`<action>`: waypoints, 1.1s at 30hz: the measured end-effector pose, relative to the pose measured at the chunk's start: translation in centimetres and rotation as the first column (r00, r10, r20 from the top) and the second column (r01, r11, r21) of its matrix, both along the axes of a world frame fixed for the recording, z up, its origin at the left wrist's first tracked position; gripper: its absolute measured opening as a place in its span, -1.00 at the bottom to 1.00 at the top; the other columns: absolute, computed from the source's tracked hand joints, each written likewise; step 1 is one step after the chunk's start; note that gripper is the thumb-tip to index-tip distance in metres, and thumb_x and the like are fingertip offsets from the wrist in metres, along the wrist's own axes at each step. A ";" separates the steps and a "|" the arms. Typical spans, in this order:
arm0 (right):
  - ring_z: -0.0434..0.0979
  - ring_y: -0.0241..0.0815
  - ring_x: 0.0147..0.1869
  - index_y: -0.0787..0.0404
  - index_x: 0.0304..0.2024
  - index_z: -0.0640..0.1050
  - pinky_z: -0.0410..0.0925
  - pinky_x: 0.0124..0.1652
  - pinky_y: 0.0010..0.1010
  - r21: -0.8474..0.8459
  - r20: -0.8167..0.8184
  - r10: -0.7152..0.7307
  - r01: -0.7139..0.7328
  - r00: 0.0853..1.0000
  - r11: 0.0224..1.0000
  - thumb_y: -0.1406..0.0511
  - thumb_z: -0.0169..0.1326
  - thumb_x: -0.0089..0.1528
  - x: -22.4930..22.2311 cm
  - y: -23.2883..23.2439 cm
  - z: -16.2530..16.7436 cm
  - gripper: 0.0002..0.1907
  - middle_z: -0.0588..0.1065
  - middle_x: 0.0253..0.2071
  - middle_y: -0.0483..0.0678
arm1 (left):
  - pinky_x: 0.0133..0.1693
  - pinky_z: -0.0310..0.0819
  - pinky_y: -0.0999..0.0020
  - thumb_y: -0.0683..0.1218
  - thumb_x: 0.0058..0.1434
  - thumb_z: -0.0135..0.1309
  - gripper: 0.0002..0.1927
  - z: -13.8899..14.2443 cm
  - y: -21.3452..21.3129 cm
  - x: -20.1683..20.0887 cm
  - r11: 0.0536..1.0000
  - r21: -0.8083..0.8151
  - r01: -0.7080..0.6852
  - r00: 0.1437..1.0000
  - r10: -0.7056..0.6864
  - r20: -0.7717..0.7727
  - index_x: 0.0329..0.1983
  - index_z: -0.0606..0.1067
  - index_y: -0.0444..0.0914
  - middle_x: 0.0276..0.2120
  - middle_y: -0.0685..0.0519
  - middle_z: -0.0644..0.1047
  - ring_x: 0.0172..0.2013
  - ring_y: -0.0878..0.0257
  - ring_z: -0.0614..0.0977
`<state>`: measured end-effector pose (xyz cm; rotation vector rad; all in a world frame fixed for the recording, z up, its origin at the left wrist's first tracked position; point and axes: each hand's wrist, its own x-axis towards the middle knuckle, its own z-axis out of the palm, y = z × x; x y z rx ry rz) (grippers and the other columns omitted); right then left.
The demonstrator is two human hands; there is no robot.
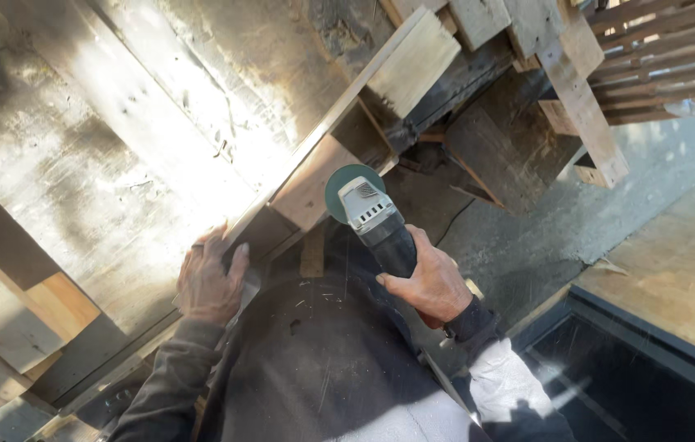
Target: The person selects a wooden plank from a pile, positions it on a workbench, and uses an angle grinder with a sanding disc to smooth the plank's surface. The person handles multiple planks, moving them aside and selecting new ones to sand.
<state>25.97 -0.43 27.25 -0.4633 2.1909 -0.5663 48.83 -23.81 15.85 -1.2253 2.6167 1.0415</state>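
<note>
right hand (433, 285) grips dark angle grinder (374, 221), green disc

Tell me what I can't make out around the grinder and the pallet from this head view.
- Angle grinder: the disc's contact with the wood is hidden behind the guard and head.
- Right hand: its palm and the switch are covered by the grip.
- Left hand: what the fingertips press on the pallet edge is in shadow.
- Pallet: cut off at the top and left edges; sun glare washes out its surface.
</note>
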 end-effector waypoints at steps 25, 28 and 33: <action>0.51 -0.16 0.01 0.32 0.17 0.40 0.37 0.01 -0.31 -0.060 0.393 -0.516 0.581 0.761 0.811 0.19 0.31 0.02 -4.6 13.9 -6.0 -0.28 0.53 -0.05 0.05 | 0.18 0.45 0.07 0.04 -0.43 0.47 0.36 4.8 -13.3 -14.7 0.527 0.845 0.094 0.946 -0.312 0.090 0.54 0.09 -0.04 0.20 -0.18 0.48 0.10 0.00 0.59; 0.50 -0.19 0.10 0.34 0.18 0.38 0.31 0.10 -0.35 -0.084 0.274 -0.437 0.474 0.857 0.877 0.16 0.33 0.02 -5.3 14.3 -6.0 -0.24 0.53 0.00 0.03 | 0.17 0.35 0.02 0.01 -0.40 0.50 0.33 3.5 -17.2 -15.6 0.460 0.868 0.190 0.900 -0.434 0.033 0.55 0.16 -0.07 0.31 -0.15 0.43 0.17 -0.01 0.53; 0.49 -0.19 -0.07 0.34 0.10 0.42 0.39 -0.04 -0.34 -0.041 0.330 -0.509 0.550 0.795 0.834 0.17 0.31 0.03 -4.7 15.7 -6.3 -0.34 0.51 -0.13 0.01 | 0.19 0.33 0.15 0.10 0.06 0.34 -0.15 -0.9 -21.3 -15.2 0.455 0.887 0.077 0.951 -0.300 0.071 0.41 0.34 -0.21 0.31 -0.02 0.53 0.28 0.15 0.48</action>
